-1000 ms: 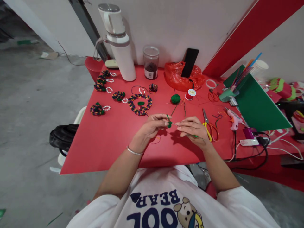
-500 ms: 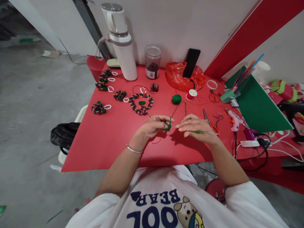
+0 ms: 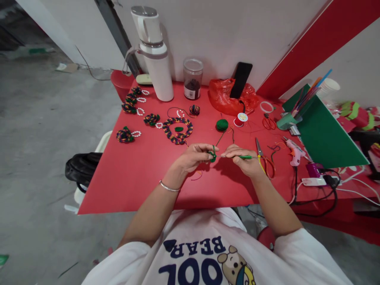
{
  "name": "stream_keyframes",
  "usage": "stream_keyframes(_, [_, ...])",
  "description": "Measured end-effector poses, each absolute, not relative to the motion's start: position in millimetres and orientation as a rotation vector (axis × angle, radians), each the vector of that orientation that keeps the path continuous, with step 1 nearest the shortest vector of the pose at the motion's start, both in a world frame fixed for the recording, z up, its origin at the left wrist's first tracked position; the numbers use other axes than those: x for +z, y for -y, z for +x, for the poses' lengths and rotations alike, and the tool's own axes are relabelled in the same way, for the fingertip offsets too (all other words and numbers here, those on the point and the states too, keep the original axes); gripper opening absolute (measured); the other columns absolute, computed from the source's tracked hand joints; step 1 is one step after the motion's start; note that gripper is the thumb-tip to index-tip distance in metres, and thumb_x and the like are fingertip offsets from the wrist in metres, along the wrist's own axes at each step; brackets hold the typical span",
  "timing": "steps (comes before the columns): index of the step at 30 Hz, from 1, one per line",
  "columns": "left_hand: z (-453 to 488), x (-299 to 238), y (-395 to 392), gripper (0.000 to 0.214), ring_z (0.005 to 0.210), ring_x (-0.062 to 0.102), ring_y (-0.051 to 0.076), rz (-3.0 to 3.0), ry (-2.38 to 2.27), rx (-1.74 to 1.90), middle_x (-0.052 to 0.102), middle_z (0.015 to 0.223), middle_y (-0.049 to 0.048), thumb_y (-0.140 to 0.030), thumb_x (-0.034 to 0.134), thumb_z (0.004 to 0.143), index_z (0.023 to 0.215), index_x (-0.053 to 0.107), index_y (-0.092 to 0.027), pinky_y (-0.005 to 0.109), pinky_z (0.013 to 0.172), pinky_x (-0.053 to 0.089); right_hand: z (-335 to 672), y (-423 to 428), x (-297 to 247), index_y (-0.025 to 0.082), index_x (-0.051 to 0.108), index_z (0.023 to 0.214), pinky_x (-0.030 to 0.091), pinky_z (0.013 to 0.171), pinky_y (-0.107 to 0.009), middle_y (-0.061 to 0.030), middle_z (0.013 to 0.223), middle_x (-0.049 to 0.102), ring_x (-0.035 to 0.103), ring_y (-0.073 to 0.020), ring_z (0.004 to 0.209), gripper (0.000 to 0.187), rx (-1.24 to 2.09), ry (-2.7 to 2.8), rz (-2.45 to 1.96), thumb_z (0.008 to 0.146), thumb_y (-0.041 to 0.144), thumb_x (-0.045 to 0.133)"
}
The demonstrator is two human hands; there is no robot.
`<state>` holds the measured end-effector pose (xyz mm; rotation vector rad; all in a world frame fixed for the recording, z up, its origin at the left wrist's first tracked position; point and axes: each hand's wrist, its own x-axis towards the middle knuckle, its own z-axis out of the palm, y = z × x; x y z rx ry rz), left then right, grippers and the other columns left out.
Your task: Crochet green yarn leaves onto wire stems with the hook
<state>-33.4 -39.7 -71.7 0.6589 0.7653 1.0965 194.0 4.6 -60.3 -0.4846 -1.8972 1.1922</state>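
Above the red table (image 3: 133, 178), my left hand (image 3: 192, 156) pinches a small green crocheted piece (image 3: 212, 156). My right hand (image 3: 245, 160) grips a green-handled crochet hook (image 3: 240, 157) whose metal tip points left into that piece. A strand of green yarn runs from the piece up to a green yarn ball (image 3: 221, 124) lying behind my hands. The two hands are a few centimetres apart, both closed.
Several multicoloured crocheted pieces with pearl loops (image 3: 177, 130) lie at the left. A white thermos (image 3: 154, 55), jar (image 3: 192, 78), red bag (image 3: 228, 97) with phone stand at the back. Scissors (image 3: 263, 156), glue gun (image 3: 292, 150), cables and green board (image 3: 323, 134) are on the right.
My right hand turned and slid its grip so the hook now lies level, pointing into the green piece. The left hand kept its pinch, and the view shifted slightly.
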Motion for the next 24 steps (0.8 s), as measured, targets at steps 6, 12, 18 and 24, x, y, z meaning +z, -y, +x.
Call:
stream_keyframes(6, [-27,-76,40,0.034,0.055,0.059,0.009,0.644,-0.776,1.125,0.073,0.070,0.0040,-0.017,0.092,0.052,0.085,0.083,-0.014,0.023,0.055,0.044,183,7,-83,0.034,0.082,0.100,0.057,0.093,-0.045,-0.0039,0.097,0.081,0.073,-0.0241,0.097,0.022,1.209,1.724,-0.591,0.094,0.050,0.068])
stream_keyframes(12, [-10,-78,38,0.035,0.062,0.060,0.010,0.635,-0.847,1.354,0.074,0.075,0.0034,-0.018,0.094,0.051,0.085,0.082,-0.017,0.024,0.060,0.046,158,24,-88,0.034,0.082,0.105,0.059,0.090,-0.040,-0.0040,0.105,0.077,0.072,-0.0225,0.101,0.021,0.944,1.587,-0.757,0.092,0.047,0.071])
stream_keyframes(18, [-6,-76,40,0.036,0.067,0.062,0.013,0.677,-0.954,1.424,0.074,0.074,0.0039,-0.023,0.094,0.054,0.087,0.082,-0.017,0.025,0.062,0.049,151,20,-98,0.034,0.082,0.101,0.058,0.090,-0.037,-0.0023,0.101,0.079,0.072,-0.0211,0.100,0.018,1.000,1.445,-0.791,0.095,0.046,0.069])
stream_keyframes(24, [-9,-77,41,0.035,0.056,0.056,0.010,0.686,-0.988,1.411,0.073,0.071,0.0045,-0.033,0.091,0.063,0.092,0.081,-0.016,0.021,0.046,0.037,154,17,-109,0.032,0.081,0.098,0.058,0.081,-0.035,-0.0027,0.098,0.079,0.072,-0.0204,0.092,0.021,1.080,1.398,-0.811,0.094,0.049,0.069])
